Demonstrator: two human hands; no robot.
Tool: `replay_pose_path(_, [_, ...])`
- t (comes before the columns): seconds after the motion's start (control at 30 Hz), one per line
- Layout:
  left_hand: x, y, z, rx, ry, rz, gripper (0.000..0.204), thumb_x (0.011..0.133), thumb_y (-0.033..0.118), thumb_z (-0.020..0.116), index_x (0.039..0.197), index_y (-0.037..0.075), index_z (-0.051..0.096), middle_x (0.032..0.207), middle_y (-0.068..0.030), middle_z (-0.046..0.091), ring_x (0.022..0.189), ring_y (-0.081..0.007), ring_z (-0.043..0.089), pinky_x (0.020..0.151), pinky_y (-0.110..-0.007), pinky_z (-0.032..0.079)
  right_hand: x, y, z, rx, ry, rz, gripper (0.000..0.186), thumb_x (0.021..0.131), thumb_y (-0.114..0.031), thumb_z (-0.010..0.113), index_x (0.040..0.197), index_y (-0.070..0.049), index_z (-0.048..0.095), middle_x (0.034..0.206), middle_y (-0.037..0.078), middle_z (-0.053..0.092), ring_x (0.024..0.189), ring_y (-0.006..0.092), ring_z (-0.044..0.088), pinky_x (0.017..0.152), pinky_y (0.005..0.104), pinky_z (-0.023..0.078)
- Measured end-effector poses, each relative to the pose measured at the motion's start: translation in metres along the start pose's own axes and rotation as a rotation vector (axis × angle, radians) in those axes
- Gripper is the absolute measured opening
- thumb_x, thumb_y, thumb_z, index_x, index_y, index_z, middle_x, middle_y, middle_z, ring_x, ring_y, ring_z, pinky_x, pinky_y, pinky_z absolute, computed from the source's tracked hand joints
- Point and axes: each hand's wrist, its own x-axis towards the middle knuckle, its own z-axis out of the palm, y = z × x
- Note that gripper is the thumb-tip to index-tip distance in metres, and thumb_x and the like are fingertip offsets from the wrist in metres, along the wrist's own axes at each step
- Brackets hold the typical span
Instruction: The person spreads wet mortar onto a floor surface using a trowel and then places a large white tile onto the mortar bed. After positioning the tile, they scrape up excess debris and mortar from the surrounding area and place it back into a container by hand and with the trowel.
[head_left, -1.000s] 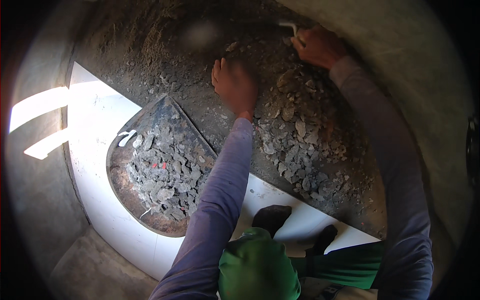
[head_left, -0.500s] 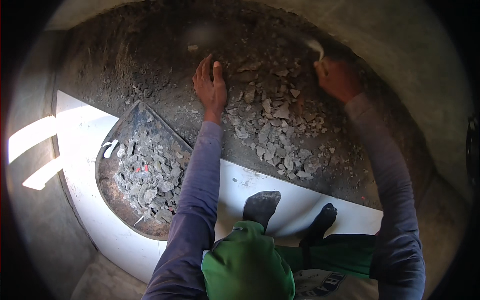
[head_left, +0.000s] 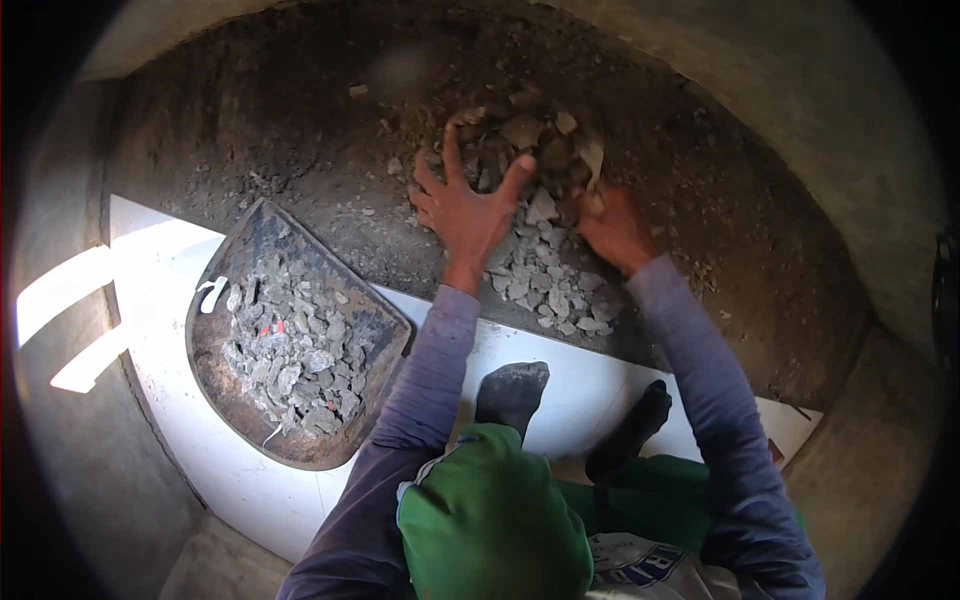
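Note:
Grey rubble [head_left: 550, 275] lies heaped on the dark dirt floor between my two hands. My left hand [head_left: 475, 215] is spread over the left side of the heap, fingers apart and touching the chips at its far end. At the right side my right hand [head_left: 615, 230] is closed round a pale, thin, flat tool [head_left: 592, 158], whose end stands against the rubble; its exact kind is unclear. To the left, a rounded, rusty metal pan [head_left: 225, 400] with one straight edge holds a pile of broken chips [head_left: 300, 350], with a few red bits and a white scrap among them.
White tiles [head_left: 160, 400] run under the pan and my feet [head_left: 512, 395]. Dark soil [head_left: 740, 300] spreads beyond them up to the curved grey wall [head_left: 800, 130]. Another wall [head_left: 60, 190] stands at the left, with bright sunlight on it.
My right hand has swept left and nearer with the pale tool, drawing the spread chips into a tighter heap. My left hand has moved right and spread its fingers against the chips.

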Motion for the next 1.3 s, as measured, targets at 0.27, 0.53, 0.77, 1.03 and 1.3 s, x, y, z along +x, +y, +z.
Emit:
replay_pose_path(0.27, [-0.034,0.017,0.000,-0.210,0.064,-0.037,0.100,0.082,0.071,0.086,0.162,0.021,0.054,0.147,-0.0286,0.046,0.141,-0.0507,0.047,0.113,-0.060,0.044,-0.065,-0.032,0.021,0.108,-0.081,0.131,0.039,0.101,-0.030,0.069,0.102,0.009,0.073,0.093,0.031,0.076,0.085,0.0446,0.075,0.080,0.0510,0.057])
replay_pose_path(0.53, [-0.035,0.026,-0.006,-0.462,0.096,0.011,0.088,0.081,0.059,0.091,0.154,0.017,0.063,0.131,-0.0270,0.058,0.130,-0.0477,0.061,0.110,-0.057,0.049,-0.093,-0.040,0.022,0.298,-0.070,0.245,0.044,0.105,-0.033,0.069,0.097,0.011,0.070,0.077,0.018,0.071,0.074,0.0257,0.068,0.072,0.0446,0.053])
replay_pose_path(0.77, [-0.026,0.052,-0.067,-0.484,0.332,0.139,0.080,0.080,0.056,0.092,0.145,0.014,0.069,0.124,-0.0261,0.059,0.116,-0.0445,0.065,0.100,-0.055,0.053,-0.101,-0.121,-0.003,0.364,-0.102,0.158,0.041,0.110,-0.036,0.067,0.085,-0.004,0.062,0.059,0.001,0.054,0.046,0.0127,0.051,0.045,0.0345,0.040])
replay_pose_path(1.03, [-0.064,-0.090,-0.215,-0.404,0.622,0.076,0.075,0.095,0.054,0.081,0.147,0.003,0.065,0.139,-0.0225,0.061,0.131,-0.0357,0.058,0.114,-0.050,0.046,-0.155,-0.218,0.105,0.321,-0.391,-0.160,0.037,0.104,-0.030,0.070,0.093,0.005,0.074,0.075,0.024,0.073,0.064,0.0304,0.073,0.061,0.0465,0.055])
replay_pose_path(1.3, [-0.122,-0.223,-0.306,0.293,0.541,-0.329,0.084,0.095,0.069,0.073,0.165,0.026,0.053,0.163,-0.0213,0.043,0.153,-0.0495,0.034,0.119,-0.076,0.023,-0.162,-0.237,0.155,-0.064,-0.290,-0.642,0.032,0.103,-0.030,0.070,0.103,0.002,0.068,0.078,0.028,0.072,0.075,0.0494,0.072,0.069,0.0598,0.056])
